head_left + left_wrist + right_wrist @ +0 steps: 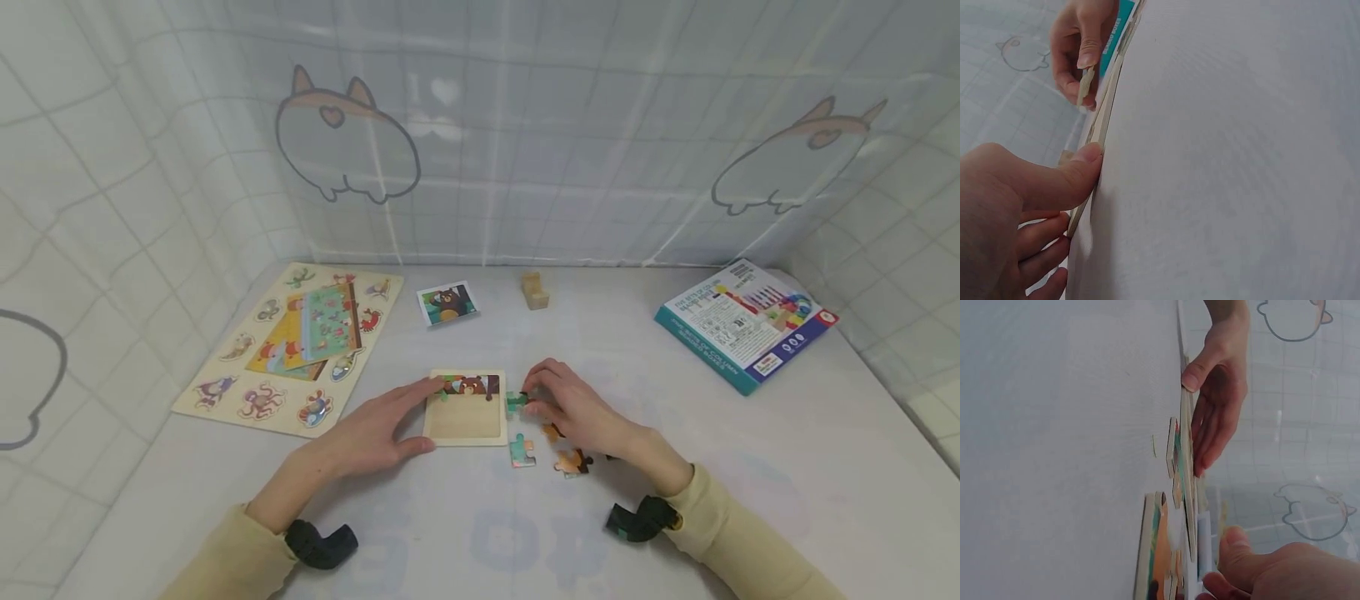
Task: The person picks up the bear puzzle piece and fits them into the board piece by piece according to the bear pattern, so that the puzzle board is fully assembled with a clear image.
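Observation:
A small wooden puzzle tray (465, 418) lies in front of me, its top row filled with pieces showing a bear's head. My left hand (371, 427) holds the tray at its left side, the thumb at the near corner and the index finger at the far one. Just off the tray's right edge, my right hand (576, 407) pinches a green jigsaw piece (516, 402) between thumb and fingers; the left wrist view shows this piece (1086, 87) edge-on. Nearby on the table are a green and white piece (522, 451) and an orange-brown piece (573, 462). Other pieces are partly hidden under the right hand.
Beyond the tray stand a bear picture card (447, 302) and a small wooden block (535, 291). A large animal puzzle board (300, 408) with picture cards on it lies at left. At right is a teal-edged box (746, 321). A curtain (525, 167) hangs behind the table.

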`<state>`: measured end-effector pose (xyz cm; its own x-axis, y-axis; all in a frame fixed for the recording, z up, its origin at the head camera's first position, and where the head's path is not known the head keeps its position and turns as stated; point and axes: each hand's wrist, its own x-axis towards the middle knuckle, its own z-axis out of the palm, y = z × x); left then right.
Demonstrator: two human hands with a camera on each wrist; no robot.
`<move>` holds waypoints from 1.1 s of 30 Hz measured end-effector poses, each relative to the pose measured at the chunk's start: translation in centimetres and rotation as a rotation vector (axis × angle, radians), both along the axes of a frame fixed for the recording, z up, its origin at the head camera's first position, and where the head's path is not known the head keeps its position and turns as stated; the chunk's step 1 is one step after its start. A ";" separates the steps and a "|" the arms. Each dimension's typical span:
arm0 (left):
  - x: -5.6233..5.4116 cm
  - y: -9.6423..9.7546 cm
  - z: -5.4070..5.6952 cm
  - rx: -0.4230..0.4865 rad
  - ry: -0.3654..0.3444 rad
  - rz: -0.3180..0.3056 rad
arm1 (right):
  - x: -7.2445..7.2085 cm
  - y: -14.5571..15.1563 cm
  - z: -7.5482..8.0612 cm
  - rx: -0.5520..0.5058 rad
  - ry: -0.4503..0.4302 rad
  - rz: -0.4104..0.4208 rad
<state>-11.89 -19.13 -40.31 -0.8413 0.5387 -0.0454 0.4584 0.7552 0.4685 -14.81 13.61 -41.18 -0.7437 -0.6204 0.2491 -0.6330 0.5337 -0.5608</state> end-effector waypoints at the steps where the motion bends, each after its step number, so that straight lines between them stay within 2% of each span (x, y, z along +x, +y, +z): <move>1: 0.0 0.0 -0.1 0.001 -0.003 0.001 | 0.0 -0.2 0.1 -0.006 -0.004 -0.001; 5: 0.0 0.1 0.0 0.000 -0.010 0.011 | 0.2 -1.4 0.9 -0.017 -0.008 -0.001; 11: -0.1 0.0 0.1 0.007 -0.034 0.014 | -0.1 -4.4 1.6 -0.039 0.081 0.057; 14: -0.2 0.0 0.0 0.011 -0.043 0.013 | -0.3 -5.7 1.7 -0.038 0.076 0.069; 21: -0.3 0.1 0.0 0.015 -0.053 0.019 | -0.7 -7.7 1.6 0.006 0.023 0.060; 33: -0.3 0.0 0.0 0.017 -0.060 0.024 | -0.9 -8.8 0.1 0.034 0.034 0.053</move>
